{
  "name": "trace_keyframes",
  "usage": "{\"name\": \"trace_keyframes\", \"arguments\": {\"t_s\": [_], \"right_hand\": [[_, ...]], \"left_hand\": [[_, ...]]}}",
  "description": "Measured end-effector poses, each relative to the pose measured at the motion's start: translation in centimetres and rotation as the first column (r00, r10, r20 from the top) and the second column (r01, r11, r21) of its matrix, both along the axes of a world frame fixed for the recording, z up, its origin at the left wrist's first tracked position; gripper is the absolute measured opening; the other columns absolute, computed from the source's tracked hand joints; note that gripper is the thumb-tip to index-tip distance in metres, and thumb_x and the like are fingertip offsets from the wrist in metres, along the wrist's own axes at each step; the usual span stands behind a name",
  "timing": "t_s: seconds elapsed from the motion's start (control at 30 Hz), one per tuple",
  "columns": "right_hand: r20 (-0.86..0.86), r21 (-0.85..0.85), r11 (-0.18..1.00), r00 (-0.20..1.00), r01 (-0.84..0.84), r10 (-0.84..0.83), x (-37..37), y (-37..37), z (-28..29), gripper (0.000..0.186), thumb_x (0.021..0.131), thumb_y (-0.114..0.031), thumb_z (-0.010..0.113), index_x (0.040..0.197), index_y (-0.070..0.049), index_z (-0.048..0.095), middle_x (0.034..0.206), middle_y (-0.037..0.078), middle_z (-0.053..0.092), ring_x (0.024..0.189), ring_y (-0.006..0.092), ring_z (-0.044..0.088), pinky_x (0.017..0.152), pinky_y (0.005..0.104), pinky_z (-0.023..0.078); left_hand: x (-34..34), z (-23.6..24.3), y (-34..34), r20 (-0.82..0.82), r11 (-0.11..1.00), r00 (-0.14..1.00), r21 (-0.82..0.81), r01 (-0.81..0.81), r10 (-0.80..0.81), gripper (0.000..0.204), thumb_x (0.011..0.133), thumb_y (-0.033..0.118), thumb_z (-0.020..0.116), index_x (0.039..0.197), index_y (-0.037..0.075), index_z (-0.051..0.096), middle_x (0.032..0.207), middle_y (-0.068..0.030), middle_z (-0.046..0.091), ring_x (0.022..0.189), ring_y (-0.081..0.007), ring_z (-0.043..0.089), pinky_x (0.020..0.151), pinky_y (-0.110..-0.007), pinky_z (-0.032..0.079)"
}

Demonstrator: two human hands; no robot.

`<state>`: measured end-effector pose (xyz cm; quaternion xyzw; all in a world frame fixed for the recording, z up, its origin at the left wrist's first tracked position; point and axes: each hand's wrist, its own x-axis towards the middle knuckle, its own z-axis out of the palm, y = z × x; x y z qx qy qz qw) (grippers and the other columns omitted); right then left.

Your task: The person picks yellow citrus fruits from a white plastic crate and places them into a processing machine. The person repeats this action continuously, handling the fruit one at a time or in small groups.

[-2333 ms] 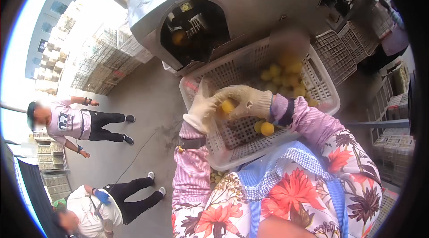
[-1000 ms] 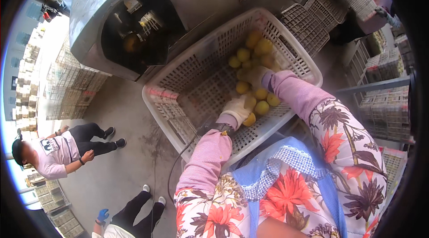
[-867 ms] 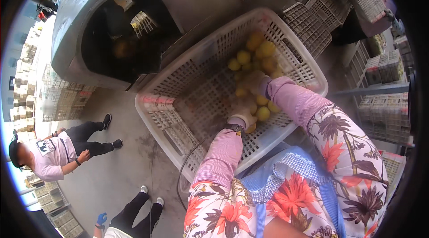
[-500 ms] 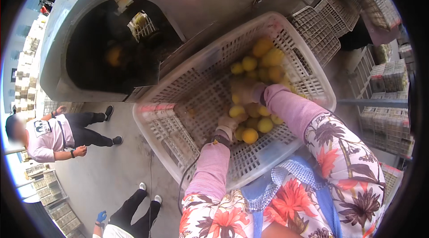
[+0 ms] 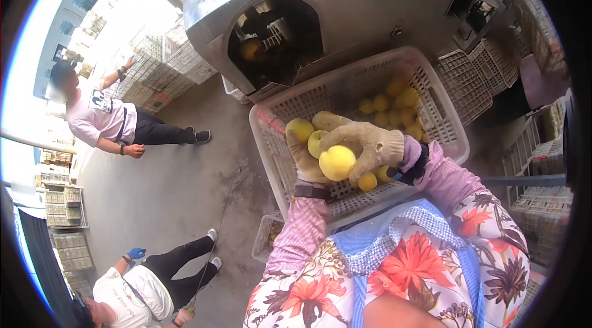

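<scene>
Both my hands wear beige work gloves and are raised above a white plastic crate (image 5: 285,187). My left hand (image 5: 302,160) is closed around a round yellow-green fruit (image 5: 300,130). My right hand (image 5: 377,144) grips a larger pale yellow fruit (image 5: 337,163) from above. Between the hands sits another greenish fruit (image 5: 317,143); which hand bears it I cannot tell. More round yellow fruits (image 5: 404,108) lie heaped in the crate's right part. My gloves hide part of the crate's floor.
Behind the crate stands a grey metal machine (image 5: 364,20) with a dark opening (image 5: 280,44). Stacked crates (image 5: 465,84) are at the right. On the left, one person (image 5: 102,109) stands, and another person (image 5: 142,291) is nearer. A smaller crate (image 5: 266,235) sits on the floor.
My hands have come up out of the fruit heap, now holding fruits above the crate. The view has swung left, so the machine and crate appear farther right.
</scene>
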<state>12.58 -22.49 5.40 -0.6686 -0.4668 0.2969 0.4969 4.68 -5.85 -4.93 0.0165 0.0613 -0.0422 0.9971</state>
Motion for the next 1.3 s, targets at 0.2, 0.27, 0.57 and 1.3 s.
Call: {"name": "trace_keyframes", "arguments": {"t_s": [0.2, 0.27, 0.57, 1.3], "right_hand": [[-0.681, 0.182, 0.799, 0.66, 0.573, -0.318, -4.9, 3.2, -2.0, 0.029, 0.097, -0.016, 0.069, 0.122, -0.002, 0.066, 0.133, 0.014, 0.066, 0.122, 0.0245, 0.062, 0.11, 0.0383, 0.049], [-0.564, 0.172, 0.645, 0.611, 0.745, -0.555, -7.5, 6.1, -3.2, 0.035, 0.097, -0.017, 0.071, 0.128, 0.0, 0.066, 0.133, 0.012, 0.065, 0.121, 0.0233, 0.061, 0.11, 0.0355, 0.047], [-0.726, -0.116, 0.92, 0.6, 0.375, -0.336, -7.5, 4.4, -1.2, 0.063, 0.092, -0.025, 0.079, 0.144, -0.003, 0.051, 0.138, 0.014, 0.059, 0.125, 0.0275, 0.059, 0.109, 0.0366, 0.051], [0.026, 0.218, 0.685, 0.698, 0.695, -0.716, 3.6, 12.7, -0.5, 0.076, 0.088, -0.033, 0.082, 0.148, -0.005, 0.045, 0.134, 0.021, 0.062, 0.124, 0.0327, 0.062, 0.102, 0.046, 0.053]], "left_hand": [[-1.6, 0.7, 0.0, -0.085, 0.964, 0.973, 0.181, -0.196, 0.214, 0.082, 0.09, 0.077, 0.057, 0.14, 0.012, 0.056, 0.137, -0.0127, 0.063, 0.126, -0.0341, 0.06, 0.112, -0.05, 0.048], [-1.8, 1.0, 0.4, -0.157, 0.971, 0.963, 0.128, -0.202, 0.221, 0.081, 0.089, 0.078, 0.058, 0.136, 0.012, 0.058, 0.131, -0.0128, 0.065, 0.12, -0.0333, 0.062, 0.107, -0.05, 0.051], [-0.9, 3.3, 3.6, -0.129, 0.852, 0.882, 0.351, -0.388, 0.454, 0.075, 0.086, 0.078, 0.063, 0.129, 0.016, 0.063, 0.117, -0.0119, 0.069, 0.106, -0.0292, 0.067, 0.094, -0.05, 0.058], [-1.9, 4.6, 9.5, -0.007, 0.822, 0.849, 0.254, -0.51, 0.529, 0.072, 0.084, 0.064, 0.074, 0.13, 0.01, 0.063, 0.133, -0.0154, 0.064, 0.123, -0.0409, 0.061, 0.104, -0.053, 0.056]]}}
